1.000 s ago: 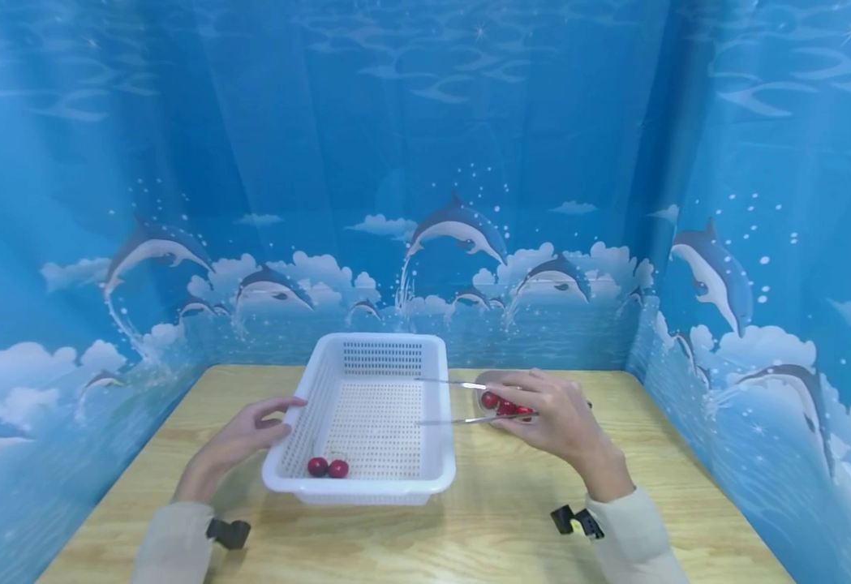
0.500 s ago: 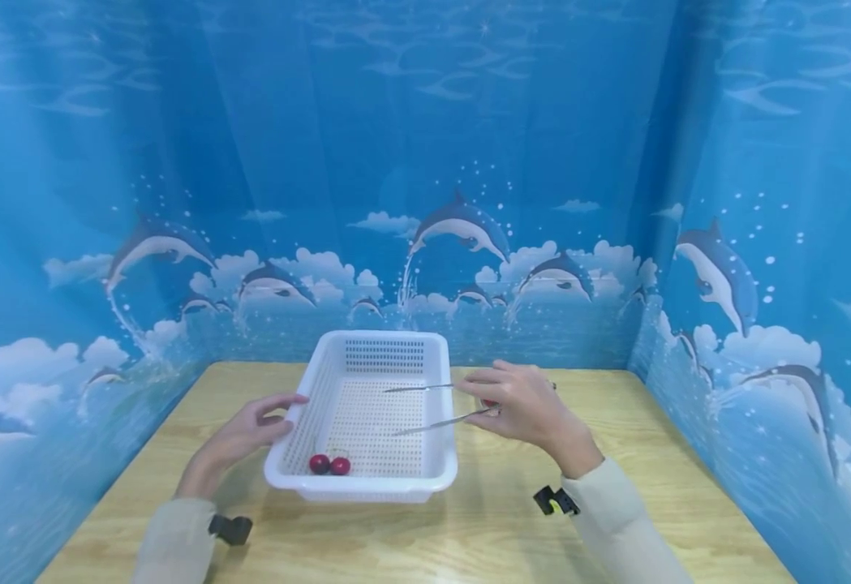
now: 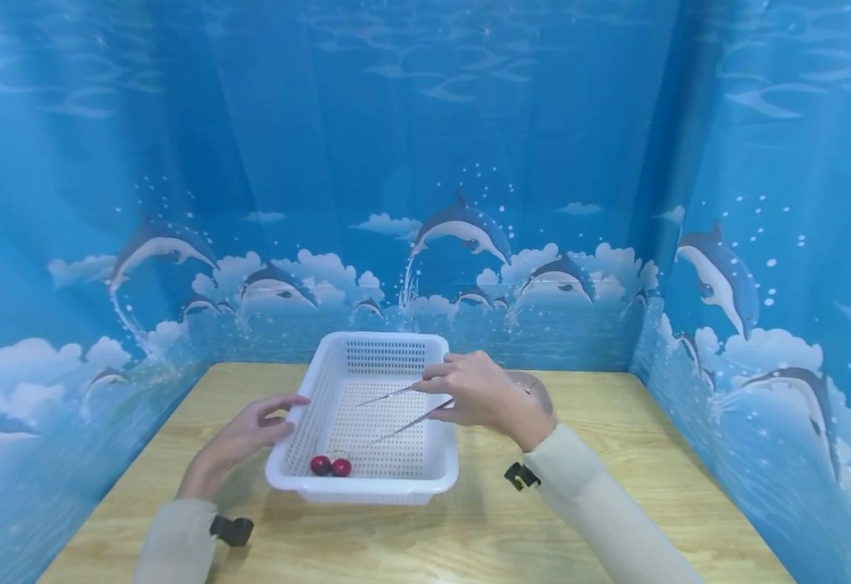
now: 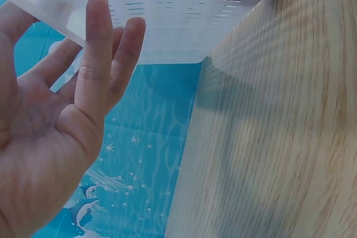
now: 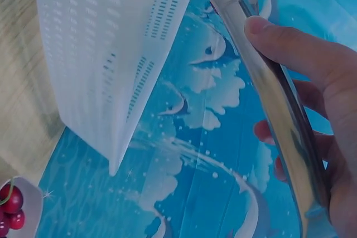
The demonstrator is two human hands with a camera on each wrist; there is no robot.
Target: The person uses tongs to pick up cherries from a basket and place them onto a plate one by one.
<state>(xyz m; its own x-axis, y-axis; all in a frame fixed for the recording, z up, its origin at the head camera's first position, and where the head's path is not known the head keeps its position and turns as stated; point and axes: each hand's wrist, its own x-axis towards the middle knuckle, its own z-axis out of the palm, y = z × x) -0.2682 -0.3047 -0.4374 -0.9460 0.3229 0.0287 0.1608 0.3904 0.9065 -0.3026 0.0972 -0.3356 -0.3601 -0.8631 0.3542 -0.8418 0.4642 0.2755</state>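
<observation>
In the head view a white plastic basket (image 3: 438, 454) with slotted walls stands on the table. Two dark red cherries (image 3: 331, 466) lie in its near left corner. My left hand (image 3: 253, 426) holds the basket's left rim; in the left wrist view several fingers (image 4: 96, 54) show against the outer wall. Metal tongs (image 5: 262, 76) are gripped in my right hand (image 3: 487, 397), thumb along one arm. The tong arms stand apart, their tips over the basket's floor with nothing seen between them. A small bowl (image 3: 538, 391) is partly hidden behind the right hand.
The bowl holds red cherries (image 5: 11, 199), one with a green stem, seen in the right wrist view. A wood-grain table (image 3: 483, 519) carries everything. Blue curtains (image 3: 367, 162) printed with dolphins enclose the back and both sides.
My right hand has moved left from above the bowl to the basket's right rim, carrying the tongs further over the basket. The left hand and the two cherries stay in place.
</observation>
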